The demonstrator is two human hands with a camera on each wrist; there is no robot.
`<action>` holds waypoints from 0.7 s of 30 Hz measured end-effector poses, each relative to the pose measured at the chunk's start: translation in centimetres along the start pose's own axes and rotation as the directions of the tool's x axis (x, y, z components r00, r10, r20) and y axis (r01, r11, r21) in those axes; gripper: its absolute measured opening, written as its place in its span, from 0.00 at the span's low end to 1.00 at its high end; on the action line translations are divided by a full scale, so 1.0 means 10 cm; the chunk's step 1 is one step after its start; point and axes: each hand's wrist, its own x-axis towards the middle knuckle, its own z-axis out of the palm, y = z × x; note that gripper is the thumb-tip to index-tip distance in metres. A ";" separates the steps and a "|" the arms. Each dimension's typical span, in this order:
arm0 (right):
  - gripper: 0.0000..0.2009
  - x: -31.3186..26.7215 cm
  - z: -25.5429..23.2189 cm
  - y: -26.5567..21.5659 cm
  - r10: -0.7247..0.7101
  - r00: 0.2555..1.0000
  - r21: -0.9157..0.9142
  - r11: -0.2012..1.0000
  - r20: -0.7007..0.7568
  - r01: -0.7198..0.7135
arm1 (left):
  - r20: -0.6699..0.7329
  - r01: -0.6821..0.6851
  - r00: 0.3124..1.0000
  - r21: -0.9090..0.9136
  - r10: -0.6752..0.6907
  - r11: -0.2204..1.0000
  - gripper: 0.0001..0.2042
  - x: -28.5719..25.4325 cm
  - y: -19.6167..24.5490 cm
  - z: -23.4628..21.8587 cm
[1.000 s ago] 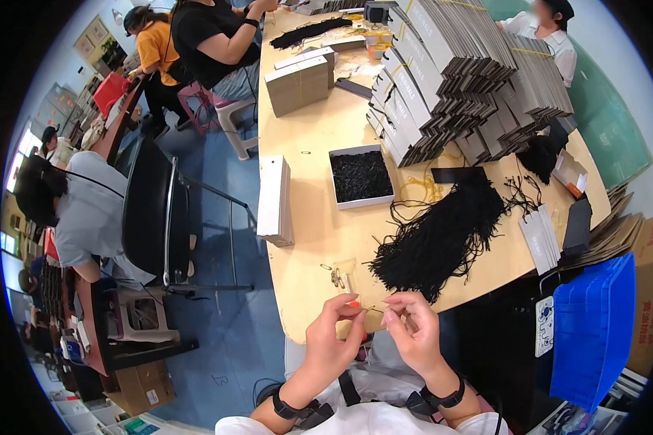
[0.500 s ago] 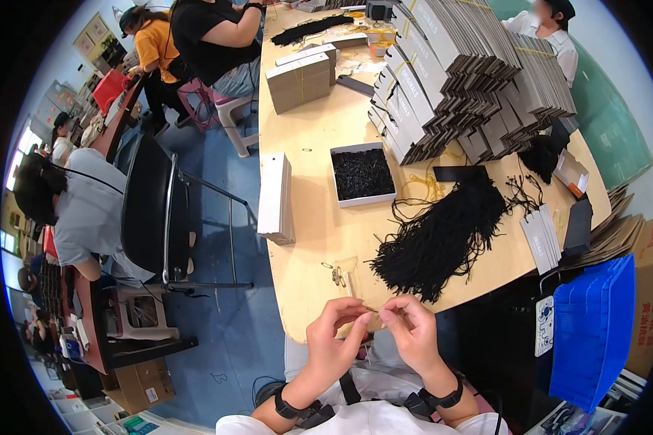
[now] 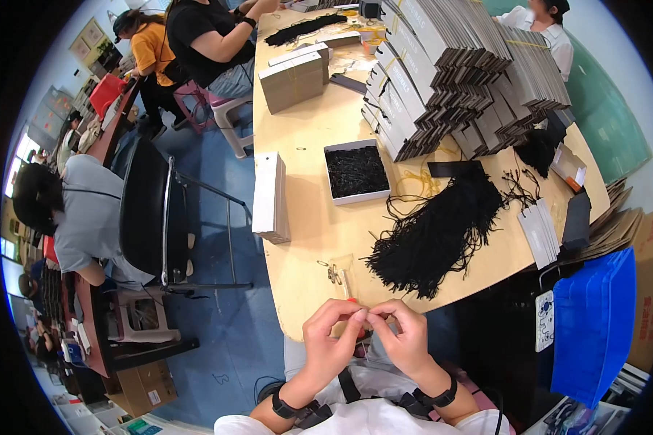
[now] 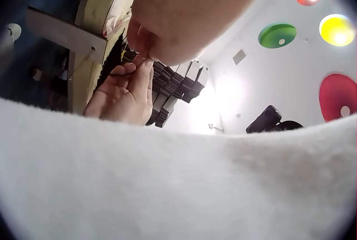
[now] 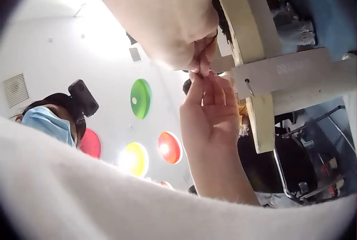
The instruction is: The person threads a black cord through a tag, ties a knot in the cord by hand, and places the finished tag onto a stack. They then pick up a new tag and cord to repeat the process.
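In the head view my left hand (image 3: 332, 339) and right hand (image 3: 405, 337) meet at thumbs and forefingertips beyond the table's near edge. Both pinch a small thin item, almost wholly hidden between the fingertips. The left wrist view has my left hand (image 4: 187, 14) above and my right hand (image 4: 125, 95) below; the right wrist view shows my right hand (image 5: 167, 20) above my left hand (image 5: 209, 123). Small metal pieces (image 3: 333, 274) lie on the table just beyond the fingers. A grey tag (image 5: 290, 73) with a hole appears beside the hands in the right wrist view.
Black cords (image 3: 439, 232) spread across the table (image 3: 315, 217), right of my hands. Farther back stand a white box of black bits (image 3: 357, 172), a tag stack (image 3: 270, 196) and tall tag piles (image 3: 442, 65). A blue bin (image 3: 593, 326) is at the right.
The fingertips of both hands have come together, covering the thin item that showed between them. The table has shifted slightly left in the head view.
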 end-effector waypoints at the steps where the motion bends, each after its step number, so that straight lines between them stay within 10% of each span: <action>1: 0.05 -0.01 0.01 0.00 0.000 1.000 -0.001 1.000 0.000 0.000 | 0.000 0.000 1.000 -0.001 0.000 1.000 0.04 -0.01 -0.01 0.01; 3: 0.04 -0.04 0.04 0.02 0.106 0.991 0.084 0.991 -0.078 -0.100 | -0.011 0.178 0.983 -0.170 -0.183 0.969 0.04 -0.03 -0.04 0.02; 7: 0.04 0.03 -0.12 -0.07 0.155 0.988 0.383 0.911 0.020 -0.151 | -0.050 0.032 0.998 0.000 -0.032 0.999 0.05 0.04 -0.05 -0.05; 9: 0.05 0.03 -0.50 -0.05 0.124 0.929 0.640 0.692 0.347 -0.332 | -0.153 -0.065 0.985 0.131 0.085 0.989 0.04 0.10 -0.05 -0.14; 12: 0.05 0.14 -0.78 0.13 -0.231 0.946 0.953 0.250 0.228 -0.169 | -0.213 -0.084 0.966 0.272 0.145 0.959 0.04 0.15 -0.03 -0.27; 16: 0.07 0.20 -0.88 -0.02 0.060 0.993 0.956 0.271 0.102 -0.114 | -0.122 -0.137 0.974 0.355 0.191 0.925 0.03 0.15 0.12 -0.27; 18: 0.09 0.24 -0.80 -0.05 0.134 0.990 0.506 0.851 0.046 -0.139 | -0.040 -0.203 0.974 0.266 0.222 0.942 0.03 0.13 0.07 -0.23; 21: 0.07 0.24 -0.60 -0.14 0.137 0.991 0.174 0.976 -0.007 -0.134 | 0.108 -0.198 0.976 0.063 0.190 0.978 0.03 0.07 0.07 -0.11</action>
